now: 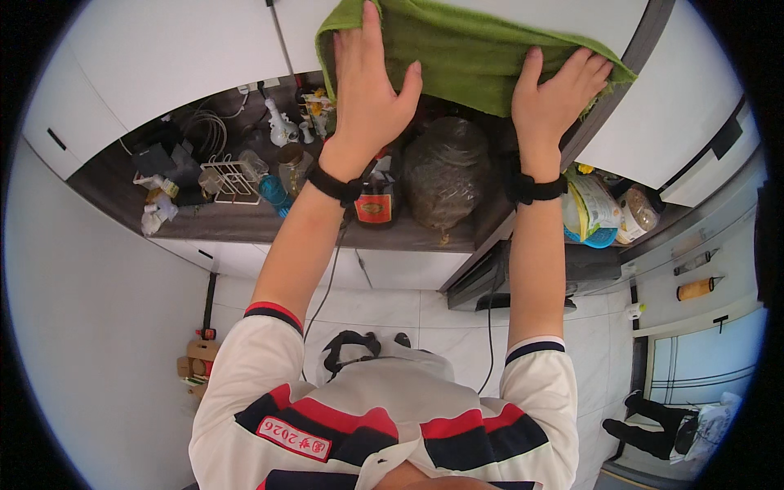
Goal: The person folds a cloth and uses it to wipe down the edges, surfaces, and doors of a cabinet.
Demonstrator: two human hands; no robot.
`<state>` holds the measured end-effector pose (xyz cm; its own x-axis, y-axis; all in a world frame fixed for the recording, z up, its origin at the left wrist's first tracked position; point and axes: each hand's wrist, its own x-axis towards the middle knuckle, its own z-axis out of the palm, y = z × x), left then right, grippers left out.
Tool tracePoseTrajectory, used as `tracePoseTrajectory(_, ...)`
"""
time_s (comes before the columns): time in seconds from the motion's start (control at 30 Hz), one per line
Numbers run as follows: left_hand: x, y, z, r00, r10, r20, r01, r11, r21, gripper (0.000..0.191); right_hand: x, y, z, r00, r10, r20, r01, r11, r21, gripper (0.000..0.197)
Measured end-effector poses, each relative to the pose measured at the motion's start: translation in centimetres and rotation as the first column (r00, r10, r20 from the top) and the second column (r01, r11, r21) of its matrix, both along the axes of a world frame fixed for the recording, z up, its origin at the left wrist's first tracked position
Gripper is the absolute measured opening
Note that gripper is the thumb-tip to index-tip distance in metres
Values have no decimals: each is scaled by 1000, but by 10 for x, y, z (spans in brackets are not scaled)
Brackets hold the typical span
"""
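Observation:
A green cloth (456, 52) is stretched between my hands in front of the white upper cabinet doors (184, 49). My left hand (373, 92) has its fingers at the cloth's left end, partly covered by a fold, with the thumb held apart. At the right end, my right hand (554, 101) lies with its fingers against the cloth near a dark vertical panel (637, 46). Below the cloth, on the open shelf (245, 223), stand a large plastic-wrapped jar (447, 171) and a dark container with a red label (373, 205).
Left on the shelf are a white decorated vase (282, 125), a wire rack (233, 180), a glass jar (294, 165) and a blue cup (274, 193). Bags sit in a blue basket (591, 236) at right. A black cable (331, 275) hangs down. A person (667, 425) is at lower right.

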<state>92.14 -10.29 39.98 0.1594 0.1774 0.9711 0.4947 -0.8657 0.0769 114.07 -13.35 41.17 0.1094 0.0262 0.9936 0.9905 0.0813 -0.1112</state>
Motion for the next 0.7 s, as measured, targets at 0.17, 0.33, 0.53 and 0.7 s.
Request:
tracePoseTrajectory(0.17,-26,1,10,990,-3,137,0,1000,23,81,-38,14,6,998,57,-10,-57,998,15,72)
tracePoseTrajectory(0.33,-90,28,-5,986,131,106,-133,991,11,83,-112,37,-1,998,56,17,-56,998,-3,74)
tracePoseTrajectory(0.53,-190,59,-2,949,309,63,-315,942,121,79,-217,63,-12,995,91,37,-91,996,-9,75)
tracePoseTrajectory(0.7,-255,58,13,935,352,37,-351,936,-35,77,-298,80,-21,989,136,56,-134,990,-42,77)
